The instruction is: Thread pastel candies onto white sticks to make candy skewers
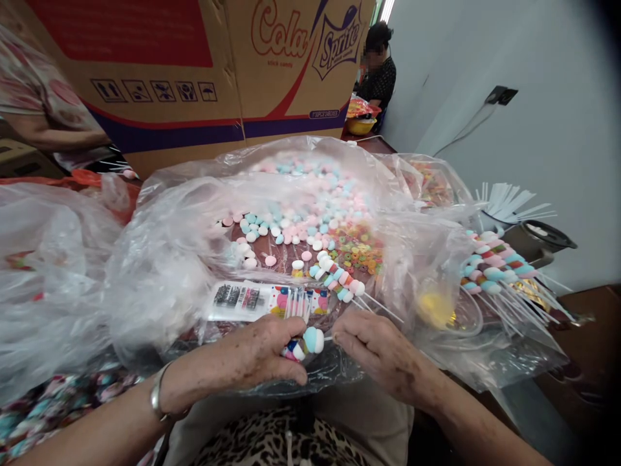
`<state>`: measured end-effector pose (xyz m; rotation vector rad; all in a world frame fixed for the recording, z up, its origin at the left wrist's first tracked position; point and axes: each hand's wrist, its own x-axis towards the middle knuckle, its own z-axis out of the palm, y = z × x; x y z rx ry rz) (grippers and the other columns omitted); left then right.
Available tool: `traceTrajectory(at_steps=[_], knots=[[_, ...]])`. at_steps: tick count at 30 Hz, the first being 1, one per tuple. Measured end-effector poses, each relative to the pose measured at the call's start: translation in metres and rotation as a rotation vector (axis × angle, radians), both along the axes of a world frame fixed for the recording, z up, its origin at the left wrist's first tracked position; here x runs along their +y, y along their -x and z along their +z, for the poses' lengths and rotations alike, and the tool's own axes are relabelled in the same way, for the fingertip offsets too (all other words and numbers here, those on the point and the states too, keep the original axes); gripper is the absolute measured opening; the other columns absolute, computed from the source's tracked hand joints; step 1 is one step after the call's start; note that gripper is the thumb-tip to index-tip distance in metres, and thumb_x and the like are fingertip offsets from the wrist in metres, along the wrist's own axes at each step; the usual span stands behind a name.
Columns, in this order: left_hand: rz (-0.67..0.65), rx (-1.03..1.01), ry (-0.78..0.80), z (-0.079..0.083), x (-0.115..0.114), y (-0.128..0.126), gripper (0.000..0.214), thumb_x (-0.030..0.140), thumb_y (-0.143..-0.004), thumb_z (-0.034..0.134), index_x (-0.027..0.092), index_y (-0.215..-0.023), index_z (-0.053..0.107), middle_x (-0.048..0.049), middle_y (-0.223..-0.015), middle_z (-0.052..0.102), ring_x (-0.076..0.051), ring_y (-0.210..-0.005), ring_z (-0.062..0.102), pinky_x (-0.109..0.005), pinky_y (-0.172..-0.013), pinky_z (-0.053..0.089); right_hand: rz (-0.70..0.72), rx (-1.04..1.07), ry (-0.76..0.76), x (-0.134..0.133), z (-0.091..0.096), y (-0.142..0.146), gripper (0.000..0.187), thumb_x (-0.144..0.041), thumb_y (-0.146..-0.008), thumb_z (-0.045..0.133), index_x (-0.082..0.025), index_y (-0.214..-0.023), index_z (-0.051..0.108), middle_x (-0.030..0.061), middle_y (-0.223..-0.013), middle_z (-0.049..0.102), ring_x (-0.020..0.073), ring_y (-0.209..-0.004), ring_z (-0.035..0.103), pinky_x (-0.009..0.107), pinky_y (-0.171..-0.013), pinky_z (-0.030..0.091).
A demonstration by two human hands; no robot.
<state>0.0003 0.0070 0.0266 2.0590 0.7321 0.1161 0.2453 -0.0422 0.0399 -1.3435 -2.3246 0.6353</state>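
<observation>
My left hand (252, 353) is closed around a small cluster of candy. A blue-and-white marshmallow (314, 340) sticks out past its fingertips, and other colourful pieces are partly hidden by the fingers. From the right, my right hand (376, 349) pinches a thin white stick (328, 338) whose tip meets that marshmallow. Just above the left hand lie a printed label sheet (240, 299) and a bundle of short white sticks (297, 303). Beyond the right hand, finished-looking marshmallow skewers (339, 278) rest on the plastic.
Loose pastel marshmallows (310, 220) and ring gummies (356, 249) lie in clear plastic bags (165, 259). More skewers (499, 265) and a cup of white sticks (492, 221) stand at right. A large cardboard box (169, 123) blocks the back. Two people sit beyond.
</observation>
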Motion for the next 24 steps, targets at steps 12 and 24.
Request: traceTrajectory(at_steps=[12, 24], knots=[[0.096, 0.136, 0.824, 0.012, 0.007, 0.006, 0.042, 0.04, -0.059, 0.087, 0.02, -0.084, 0.059, 0.0063, -0.058, 0.059, -0.012, -0.049, 0.05, -0.02, -0.041, 0.041, 0.073, -0.034, -0.49, 0.009, 0.001, -0.005, 0.027, -0.017, -0.102, 0.042, -0.018, -0.08, 0.059, 0.0014, -0.07, 0.061, 0.0162, -0.068, 0.049, 0.031, -0.07, 0.035], [0.089, 0.054, 0.455, 0.01, 0.009, 0.003, 0.041, 0.049, -0.062, 0.086, 0.019, -0.078, 0.064, 0.0066, -0.065, 0.054, -0.013, -0.06, 0.047, -0.022, -0.051, 0.033, 0.075, 0.064, -0.156, 0.005, 0.001, -0.002, 0.028, -0.019, -0.102, 0.042, -0.018, -0.079, 0.057, -0.0008, -0.073, 0.062, 0.0138, -0.069, 0.053, 0.027, -0.07, 0.037]])
